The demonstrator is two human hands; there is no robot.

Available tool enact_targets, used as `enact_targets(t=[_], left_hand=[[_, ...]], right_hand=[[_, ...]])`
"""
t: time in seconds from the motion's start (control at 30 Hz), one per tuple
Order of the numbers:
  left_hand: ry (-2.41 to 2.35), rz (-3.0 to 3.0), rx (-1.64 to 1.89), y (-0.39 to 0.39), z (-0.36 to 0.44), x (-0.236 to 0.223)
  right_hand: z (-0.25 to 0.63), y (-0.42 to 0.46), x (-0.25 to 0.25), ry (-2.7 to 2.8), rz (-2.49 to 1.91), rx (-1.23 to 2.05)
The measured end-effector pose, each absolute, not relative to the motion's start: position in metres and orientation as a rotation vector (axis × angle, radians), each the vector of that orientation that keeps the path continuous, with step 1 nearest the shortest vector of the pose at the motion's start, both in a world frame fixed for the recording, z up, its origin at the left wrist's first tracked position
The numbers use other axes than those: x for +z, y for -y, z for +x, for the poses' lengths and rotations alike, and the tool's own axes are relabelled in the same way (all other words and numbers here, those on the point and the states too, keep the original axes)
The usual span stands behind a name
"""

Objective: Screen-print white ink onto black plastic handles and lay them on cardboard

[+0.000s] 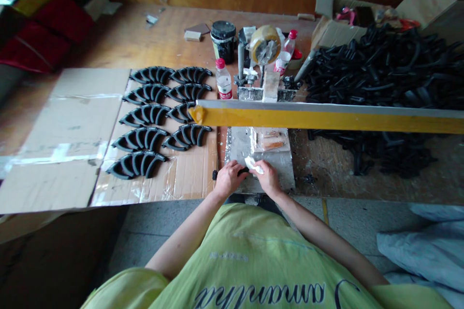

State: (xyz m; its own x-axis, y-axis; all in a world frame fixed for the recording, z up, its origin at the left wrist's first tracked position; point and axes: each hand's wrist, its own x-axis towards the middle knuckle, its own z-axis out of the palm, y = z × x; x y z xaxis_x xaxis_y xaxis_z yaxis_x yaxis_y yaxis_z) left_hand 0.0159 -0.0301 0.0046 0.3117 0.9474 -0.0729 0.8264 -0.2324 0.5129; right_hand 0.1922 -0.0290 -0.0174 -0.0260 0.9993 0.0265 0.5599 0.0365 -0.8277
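Note:
My left hand [230, 178] is closed around a black plastic piece [243, 171], one end of which shows between my hands. My right hand [268, 178] pinches a crumpled white cloth or tissue [253, 164] close to that piece; whether the cloth touches it I cannot tell. Both hands are over the near part of a grey metal plate [284, 166]. A small dark knob [214, 175] shows just left of my left hand. On the cardboard to the left, curved black pieces [139, 139] lie in neat overlapping groups.
A yellow-and-grey bar [326, 118] crosses above the bench from the right. Behind it are a metal fixture [250, 92], a tape roll [266, 44], a red-capped bottle [224, 82] and a black tub [223, 41]. A large heap of black pieces [377, 67] lies right.

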Motion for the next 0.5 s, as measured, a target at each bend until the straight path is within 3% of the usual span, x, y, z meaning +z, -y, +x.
enact_targets(t=[0.23,0.5], left_hand=[[-1.569,2.088,0.358,0.03,0.015,0.004],[-1.525,1.982,0.368,0.023,0.011,0.007]], right_hand=[[0.196,-0.012,0.004,1.542,-1.623,0.815],[0.206,0.018,0.011,1.614,-1.503,1.053]])
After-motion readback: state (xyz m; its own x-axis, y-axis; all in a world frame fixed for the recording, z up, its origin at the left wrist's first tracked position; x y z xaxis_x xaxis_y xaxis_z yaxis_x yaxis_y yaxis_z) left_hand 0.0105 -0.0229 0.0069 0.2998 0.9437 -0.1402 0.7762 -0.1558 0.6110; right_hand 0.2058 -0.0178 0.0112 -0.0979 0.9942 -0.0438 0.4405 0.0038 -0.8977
